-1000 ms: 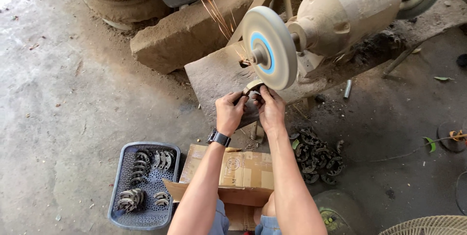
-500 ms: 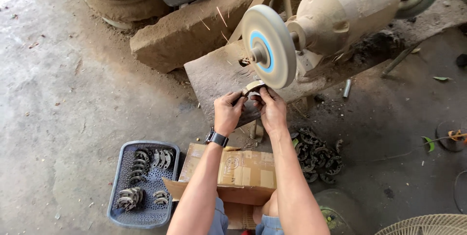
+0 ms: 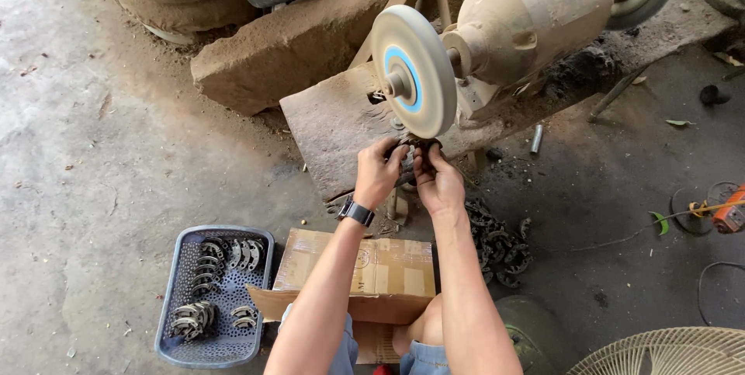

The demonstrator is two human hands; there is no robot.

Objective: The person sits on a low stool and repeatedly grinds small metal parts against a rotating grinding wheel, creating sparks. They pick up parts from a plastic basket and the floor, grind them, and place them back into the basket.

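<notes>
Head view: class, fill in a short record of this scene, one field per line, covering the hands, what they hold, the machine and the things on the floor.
left hand: grips a small dark metal part, watch on wrist
right hand: grips the same part from the other side
metal part: held just under the wheel's lower edge
buffing wheel: pale disc, blue ring, on a dusty motor
cardboard box: over the lap
basket: grey, perforated, holds curved metal pieces
loose pile: dark parts on the floor, right of the box

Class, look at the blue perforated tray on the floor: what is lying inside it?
Inside the blue perforated tray lie curved metal pieces, grouped near its top and lower left. Much of its dotted floor shows bare. A cardboard box flap covers the tray's right edge, hiding anything there.
</notes>
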